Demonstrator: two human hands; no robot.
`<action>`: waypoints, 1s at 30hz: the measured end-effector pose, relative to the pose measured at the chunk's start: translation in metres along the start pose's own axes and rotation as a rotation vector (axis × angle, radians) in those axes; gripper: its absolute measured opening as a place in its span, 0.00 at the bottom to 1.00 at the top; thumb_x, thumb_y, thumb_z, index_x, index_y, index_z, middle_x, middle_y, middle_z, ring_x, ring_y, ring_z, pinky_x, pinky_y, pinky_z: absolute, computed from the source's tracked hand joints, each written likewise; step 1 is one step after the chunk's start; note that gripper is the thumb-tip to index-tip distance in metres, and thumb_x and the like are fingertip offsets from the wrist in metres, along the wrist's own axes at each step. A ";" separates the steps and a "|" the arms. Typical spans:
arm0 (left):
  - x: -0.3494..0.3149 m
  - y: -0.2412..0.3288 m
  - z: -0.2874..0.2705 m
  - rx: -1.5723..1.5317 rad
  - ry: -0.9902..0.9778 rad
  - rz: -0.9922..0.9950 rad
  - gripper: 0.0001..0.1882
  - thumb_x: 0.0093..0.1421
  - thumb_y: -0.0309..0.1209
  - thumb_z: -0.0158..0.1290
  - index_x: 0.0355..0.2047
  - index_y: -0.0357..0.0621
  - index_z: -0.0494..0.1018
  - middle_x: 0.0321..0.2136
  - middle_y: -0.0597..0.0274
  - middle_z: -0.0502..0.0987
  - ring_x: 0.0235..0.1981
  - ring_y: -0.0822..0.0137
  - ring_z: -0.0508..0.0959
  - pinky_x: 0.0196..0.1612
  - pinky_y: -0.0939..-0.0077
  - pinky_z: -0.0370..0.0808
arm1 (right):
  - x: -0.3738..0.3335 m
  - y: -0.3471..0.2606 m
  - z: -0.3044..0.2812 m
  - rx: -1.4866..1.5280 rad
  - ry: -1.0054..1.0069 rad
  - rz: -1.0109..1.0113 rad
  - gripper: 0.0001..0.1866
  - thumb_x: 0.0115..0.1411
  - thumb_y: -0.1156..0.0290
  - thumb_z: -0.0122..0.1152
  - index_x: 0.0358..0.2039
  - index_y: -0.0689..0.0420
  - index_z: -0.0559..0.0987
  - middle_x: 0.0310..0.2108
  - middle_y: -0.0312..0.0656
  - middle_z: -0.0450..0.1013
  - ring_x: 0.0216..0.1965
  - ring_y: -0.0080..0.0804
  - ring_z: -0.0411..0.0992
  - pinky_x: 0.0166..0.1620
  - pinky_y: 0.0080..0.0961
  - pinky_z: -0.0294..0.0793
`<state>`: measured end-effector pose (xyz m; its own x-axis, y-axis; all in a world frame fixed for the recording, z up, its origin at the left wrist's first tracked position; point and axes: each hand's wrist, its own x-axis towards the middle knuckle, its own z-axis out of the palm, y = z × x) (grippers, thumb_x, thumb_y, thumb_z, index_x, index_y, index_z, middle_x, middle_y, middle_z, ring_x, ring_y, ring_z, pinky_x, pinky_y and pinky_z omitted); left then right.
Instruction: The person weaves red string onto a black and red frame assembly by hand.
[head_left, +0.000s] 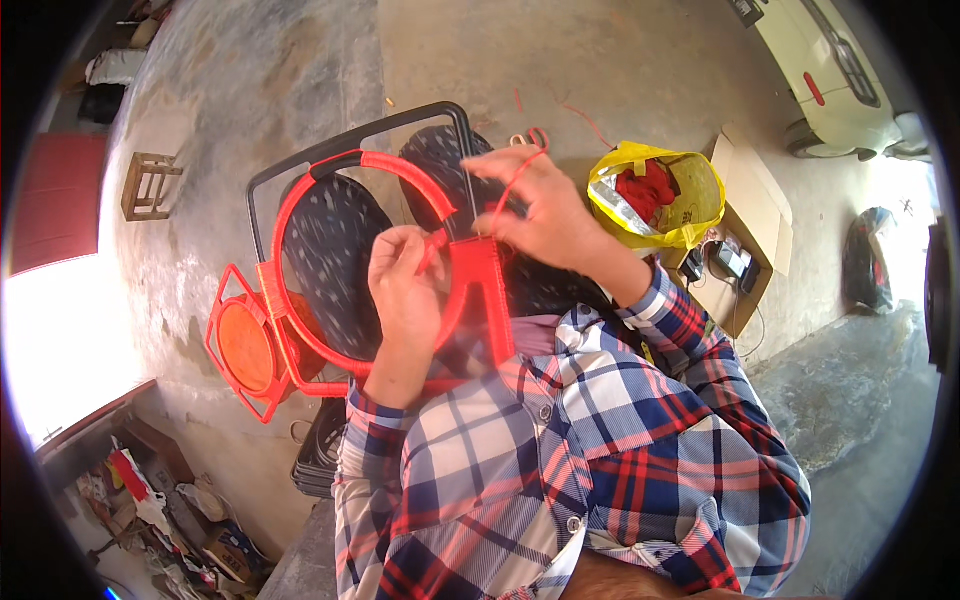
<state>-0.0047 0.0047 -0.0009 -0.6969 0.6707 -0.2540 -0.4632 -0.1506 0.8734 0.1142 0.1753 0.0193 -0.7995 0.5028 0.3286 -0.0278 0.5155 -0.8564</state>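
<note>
A black metal frame with a large ring rests across my lap, and red cord is wound tightly round most of the ring. Bare black metal shows near the ring's top. Beside the ring is a red wrapped leg section. My left hand is closed, pinching a short red piece at the ring's right side. Over the frame's right bar is my right hand, slightly blurred, its index finger and thumb apart. A thin red cord runs across its fingers and appears held there.
A yellow bag with red material stands at right, by an open cardboard box. Red-handled scissors lie beyond my knees. At left are a red-and-orange round-seated item and a small wooden stool. A vehicle stands far right.
</note>
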 end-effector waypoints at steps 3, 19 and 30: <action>-0.006 -0.004 0.011 0.138 0.026 0.267 0.06 0.64 0.25 0.47 0.40 0.37 0.69 0.33 0.60 0.74 0.27 0.72 0.72 0.28 0.78 0.70 | 0.005 -0.010 0.023 -0.337 -0.059 -0.298 0.27 0.45 0.64 0.71 0.47 0.53 0.76 0.46 0.37 0.71 0.53 0.37 0.65 0.55 0.40 0.63; 0.003 0.009 0.017 -0.012 -0.053 -0.262 0.23 0.68 0.42 0.42 0.57 0.42 0.64 0.33 0.63 0.75 0.33 0.73 0.75 0.38 0.78 0.72 | -0.052 0.056 -0.136 0.816 0.317 0.566 0.11 0.54 0.65 0.60 0.34 0.60 0.76 0.28 0.39 0.73 0.31 0.32 0.71 0.38 0.28 0.71; 0.012 0.003 0.013 -0.323 -0.324 -0.324 0.30 0.53 0.35 0.44 0.57 0.32 0.63 0.45 0.48 0.75 0.46 0.54 0.76 0.52 0.60 0.73 | -0.042 0.049 -0.051 0.909 -0.011 0.689 0.12 0.62 0.71 0.56 0.45 0.61 0.76 0.18 0.23 0.58 0.16 0.11 0.51 0.20 0.13 0.48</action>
<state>-0.0071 0.0212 0.0037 -0.3107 0.9009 -0.3031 -0.8053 -0.0801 0.5874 0.1769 0.2143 -0.0164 -0.8180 0.4759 -0.3231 -0.0019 -0.5639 -0.8258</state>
